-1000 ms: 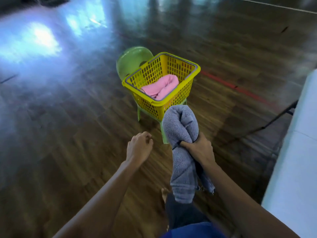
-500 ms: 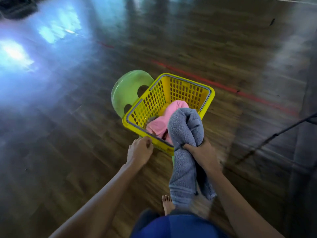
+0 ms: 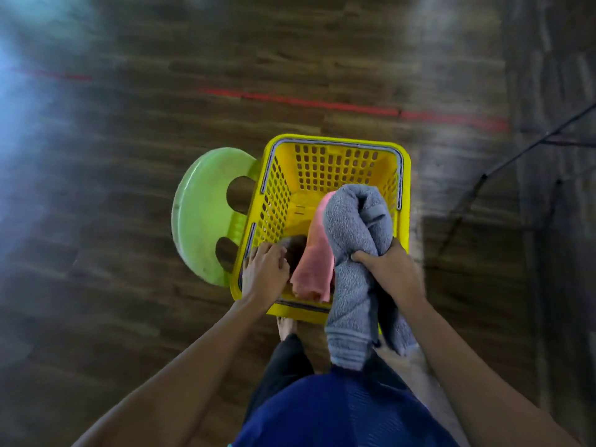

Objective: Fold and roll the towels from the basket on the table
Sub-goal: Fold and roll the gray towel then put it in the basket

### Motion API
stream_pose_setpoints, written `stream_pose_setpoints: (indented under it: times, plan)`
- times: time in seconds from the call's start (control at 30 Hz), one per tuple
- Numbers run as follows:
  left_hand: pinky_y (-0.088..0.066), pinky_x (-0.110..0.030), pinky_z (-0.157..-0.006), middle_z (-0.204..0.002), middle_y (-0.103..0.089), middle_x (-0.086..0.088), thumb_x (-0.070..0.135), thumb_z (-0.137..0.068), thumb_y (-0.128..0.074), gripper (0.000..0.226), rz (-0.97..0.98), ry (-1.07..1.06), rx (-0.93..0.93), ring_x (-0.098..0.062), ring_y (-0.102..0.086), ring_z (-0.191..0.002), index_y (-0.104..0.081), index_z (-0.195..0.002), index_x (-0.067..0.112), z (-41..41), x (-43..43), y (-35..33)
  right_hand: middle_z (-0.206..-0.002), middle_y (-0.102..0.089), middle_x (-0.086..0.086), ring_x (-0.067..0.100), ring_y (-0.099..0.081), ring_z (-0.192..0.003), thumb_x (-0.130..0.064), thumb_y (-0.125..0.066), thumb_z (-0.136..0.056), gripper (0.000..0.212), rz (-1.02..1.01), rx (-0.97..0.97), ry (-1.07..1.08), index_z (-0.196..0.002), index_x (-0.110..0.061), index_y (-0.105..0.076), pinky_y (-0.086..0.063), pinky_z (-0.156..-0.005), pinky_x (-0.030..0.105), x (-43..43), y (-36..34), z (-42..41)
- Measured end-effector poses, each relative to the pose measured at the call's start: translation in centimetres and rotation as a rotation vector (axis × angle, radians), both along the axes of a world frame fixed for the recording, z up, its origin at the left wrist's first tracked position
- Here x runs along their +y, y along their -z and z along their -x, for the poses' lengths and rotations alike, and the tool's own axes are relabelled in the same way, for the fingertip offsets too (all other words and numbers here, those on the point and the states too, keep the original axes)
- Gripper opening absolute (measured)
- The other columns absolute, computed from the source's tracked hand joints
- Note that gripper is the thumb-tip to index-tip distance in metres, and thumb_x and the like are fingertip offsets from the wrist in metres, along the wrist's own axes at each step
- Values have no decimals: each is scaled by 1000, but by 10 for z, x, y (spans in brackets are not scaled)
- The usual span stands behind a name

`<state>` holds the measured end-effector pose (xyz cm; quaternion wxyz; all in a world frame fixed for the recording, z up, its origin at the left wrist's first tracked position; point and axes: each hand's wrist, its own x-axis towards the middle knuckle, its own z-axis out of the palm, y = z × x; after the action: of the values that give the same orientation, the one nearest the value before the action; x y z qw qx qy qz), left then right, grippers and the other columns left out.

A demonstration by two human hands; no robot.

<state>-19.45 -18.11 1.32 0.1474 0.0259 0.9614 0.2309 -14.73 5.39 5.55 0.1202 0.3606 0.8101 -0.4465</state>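
A yellow plastic basket [image 3: 322,162] stands on a green stool [image 3: 203,217] just in front of me. A pink towel [image 3: 314,256] lies inside it, with a darker towel [image 3: 295,250] partly hidden beneath. My right hand [image 3: 390,272] grips a bunched grey towel [image 3: 354,227] around its middle, above the basket's right side; its ends hang down towards my legs. My left hand [image 3: 263,269] reaches over the basket's near left corner. Its fingers are loosely curled beside the pink towel and hold nothing that I can see.
The floor all round is dark wood with a red line [image 3: 354,108] running across beyond the basket. Thin black stand legs [image 3: 516,156] slant across the floor at the right. My bare foot [image 3: 285,327] is under the basket's near edge.
I have come right up to the basket and now look straight down into it. My left hand has moved forward over its near rim. The right hand keeps hold of the grey towel.
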Motion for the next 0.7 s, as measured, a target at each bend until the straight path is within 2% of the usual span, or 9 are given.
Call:
stream_pose_setpoints:
  times: [0.1, 0.2, 0.33, 0.47, 0.57, 0.7]
  plan:
    - [-42, -41, -95, -121, -57, -1, 20, -91, -56, 24, -21, 68, -26, -23, -49, -117, -63, -114, 18, 37, -8, 13, -122, -62, 10, 32, -59, -107, -42, -80, -72, 71, -22, -17, 75, -130, -14, -50, -36, -72, 30, -9, 9, 25]
    - [-36, -41, -100, -123, -55, -2, 19, -91, -55, 25, 30, 152, -3, -24, -45, -121, -63, -115, 18, 64, -3, 26, -123, -62, 10, 31, -59, -109, -43, -80, -70, 72, -32, -41, 148, -128, -14, -50, -39, -75, 31, -12, 24, 49]
    - [-33, -45, -105, -139, -44, -7, 17, -86, -59, 37, 90, 198, 81, -28, -37, -131, -59, -123, 16, 104, -5, 44, -124, -61, 9, 31, -58, -110, -43, -80, -69, 74, -38, -73, 201, -130, -14, -48, -41, -78, 32, -15, 51, 74]
    - [-40, -50, -103, -150, -29, -9, 13, -85, -59, 51, 146, 177, 65, -30, -26, -139, -48, -134, 16, 129, -16, 63, -128, -57, 8, 33, -56, -114, -51, -77, -64, 88, -52, -149, 161, -136, -16, -40, -49, -89, 45, -23, 82, 84]
    - [-45, -51, -101, -159, -11, -6, 12, -87, -58, 60, 146, 183, -34, -31, -14, -145, -37, -143, 16, 125, -24, 75, -139, -42, 14, 38, -42, -126, -54, -75, -68, 102, -127, -264, 86, -146, -13, -25, -40, -101, 54, -31, 106, 79]
    - [-31, -49, -113, -162, 13, 0, 10, -88, -57, 62, 117, 193, -80, -30, -1, -148, -34, -145, 14, 112, -31, 87, -149, -25, 14, 38, -25, -137, -61, -72, -70, 112, -212, -374, 28, -151, -14, -11, -23, -109, 54, -38, 123, 81]
